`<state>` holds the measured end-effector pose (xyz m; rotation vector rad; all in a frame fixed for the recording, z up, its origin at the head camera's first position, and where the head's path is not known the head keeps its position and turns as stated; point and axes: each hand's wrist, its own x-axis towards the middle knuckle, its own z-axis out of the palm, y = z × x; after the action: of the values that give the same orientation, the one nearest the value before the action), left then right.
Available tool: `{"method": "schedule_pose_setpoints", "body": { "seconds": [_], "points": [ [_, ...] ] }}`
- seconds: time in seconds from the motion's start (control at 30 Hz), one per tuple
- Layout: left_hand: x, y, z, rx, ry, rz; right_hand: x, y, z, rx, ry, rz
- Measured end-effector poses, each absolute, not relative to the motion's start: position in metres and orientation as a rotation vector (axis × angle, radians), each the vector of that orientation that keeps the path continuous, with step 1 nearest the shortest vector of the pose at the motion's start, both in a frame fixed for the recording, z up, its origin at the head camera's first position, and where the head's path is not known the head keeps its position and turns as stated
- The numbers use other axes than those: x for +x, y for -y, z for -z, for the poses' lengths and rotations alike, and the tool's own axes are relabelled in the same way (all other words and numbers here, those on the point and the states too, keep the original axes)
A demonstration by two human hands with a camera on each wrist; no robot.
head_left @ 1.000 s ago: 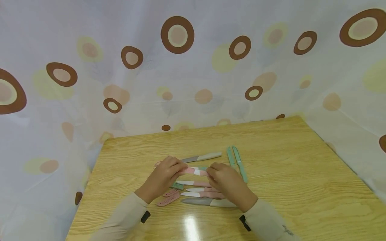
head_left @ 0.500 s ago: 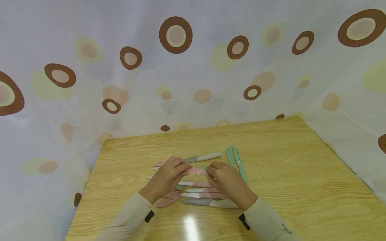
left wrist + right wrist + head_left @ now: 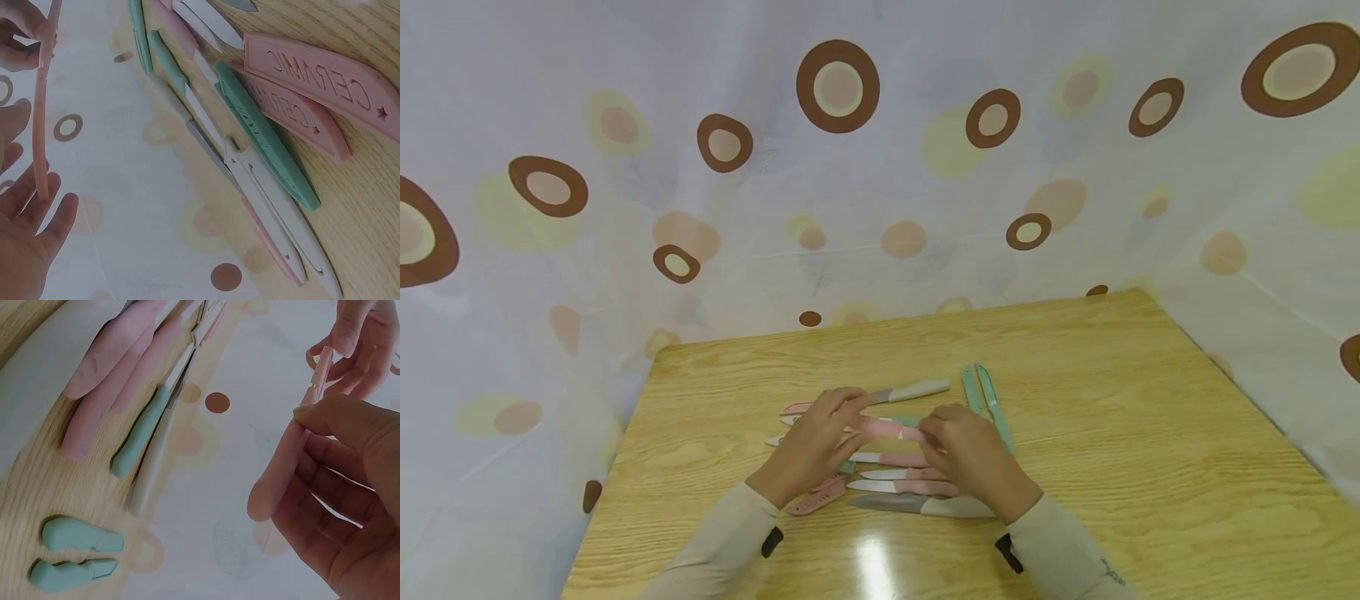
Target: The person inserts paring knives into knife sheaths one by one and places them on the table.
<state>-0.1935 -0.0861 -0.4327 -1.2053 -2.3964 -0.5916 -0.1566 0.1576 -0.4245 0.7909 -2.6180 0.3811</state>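
Above the table (image 3: 1075,400), I see my right hand (image 3: 973,462) pinching the handle of a pink knife (image 3: 891,429), held just over the other knives (image 3: 902,483). My left hand (image 3: 812,442), fingers nearly straight, touches its sheathed blade end.

Both forearms, in beige sleeves, reach forward and angle inward until the hands nearly meet. The left hand (image 3: 815,440) has its fingers stretched out, nearly straight, tips pointing toward the other hand. The right hand (image 3: 972,457) curls its fingers (thumb pressed against forefinger) in a pinching grip.
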Motion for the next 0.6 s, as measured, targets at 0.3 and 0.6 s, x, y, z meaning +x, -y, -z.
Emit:
{"method": "schedule_pose_setpoints", "body": {
  "seconds": [0.3,0.6],
  "points": [
    [-0.195,0.103,0.436,-1.020,2.430,0.626,-0.171,-0.207,0.435,0.388,2.830,-0.533],
    [-0.193,0.113,0.446,-1.018,2.400,0.604,-0.176,-0.251,0.449,-0.100,2.962,-0.720]
  ]
}}
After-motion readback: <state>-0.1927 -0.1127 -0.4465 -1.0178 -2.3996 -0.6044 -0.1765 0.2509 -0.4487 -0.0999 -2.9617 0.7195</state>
